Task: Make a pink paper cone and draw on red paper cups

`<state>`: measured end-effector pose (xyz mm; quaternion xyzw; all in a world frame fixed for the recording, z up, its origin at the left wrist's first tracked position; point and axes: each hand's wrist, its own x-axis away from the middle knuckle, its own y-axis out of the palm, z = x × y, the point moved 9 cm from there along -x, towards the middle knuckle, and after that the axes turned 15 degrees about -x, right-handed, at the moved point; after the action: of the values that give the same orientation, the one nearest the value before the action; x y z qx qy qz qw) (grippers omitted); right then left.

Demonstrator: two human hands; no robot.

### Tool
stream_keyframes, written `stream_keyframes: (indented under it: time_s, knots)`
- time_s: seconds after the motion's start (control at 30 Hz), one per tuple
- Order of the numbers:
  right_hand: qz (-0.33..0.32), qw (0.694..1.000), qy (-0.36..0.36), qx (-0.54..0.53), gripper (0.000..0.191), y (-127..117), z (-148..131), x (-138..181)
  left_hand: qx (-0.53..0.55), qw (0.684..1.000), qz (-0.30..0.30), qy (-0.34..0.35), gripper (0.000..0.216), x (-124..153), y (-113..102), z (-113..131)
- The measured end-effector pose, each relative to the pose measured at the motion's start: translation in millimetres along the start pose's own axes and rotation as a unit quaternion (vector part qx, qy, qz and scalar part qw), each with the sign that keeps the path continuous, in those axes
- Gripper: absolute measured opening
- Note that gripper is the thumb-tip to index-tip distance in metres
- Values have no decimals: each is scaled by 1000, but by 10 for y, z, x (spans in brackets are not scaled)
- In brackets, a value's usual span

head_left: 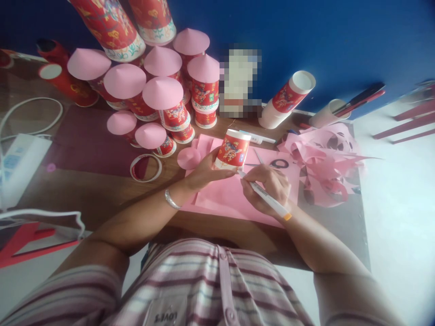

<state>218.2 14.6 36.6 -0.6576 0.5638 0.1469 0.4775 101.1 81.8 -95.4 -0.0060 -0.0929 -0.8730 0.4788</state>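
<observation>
My left hand (207, 172) is wrapped round the lower part of a red paper cup (234, 148) with a printed figure and a white rim. In my right hand (270, 185) is a white marker (270, 200) with an orange end, its tip at the cup's lower white band. Sheets of pink paper (220, 199) lie beneath both hands. Scissors (280, 164) with dark handles rest on the paper behind my right hand. A small pink paper cone (189, 158) sits left of the cup.
Several red cups topped with pink cones (163, 93) stand at the back left. Pink paper scraps (322, 158) pile up on the right. A red-and-white paper tube (287, 99) and a pen holder (329, 113) stand by the blue wall. A paper ring (146, 156) lies left.
</observation>
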Motion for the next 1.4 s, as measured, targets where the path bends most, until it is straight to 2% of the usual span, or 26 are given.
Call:
stream_keyframes:
  time_s: [0.5, 1.4]
  knots:
    - [-4, 1000, 17, -7, 15, 22, 16, -18, -5, 1000, 0, -1, 66, -2, -13, -46]
    - [3, 1000, 22, 22, 16, -6, 44, 20, -6, 1000, -4, -10, 61, 8, 4, -34]
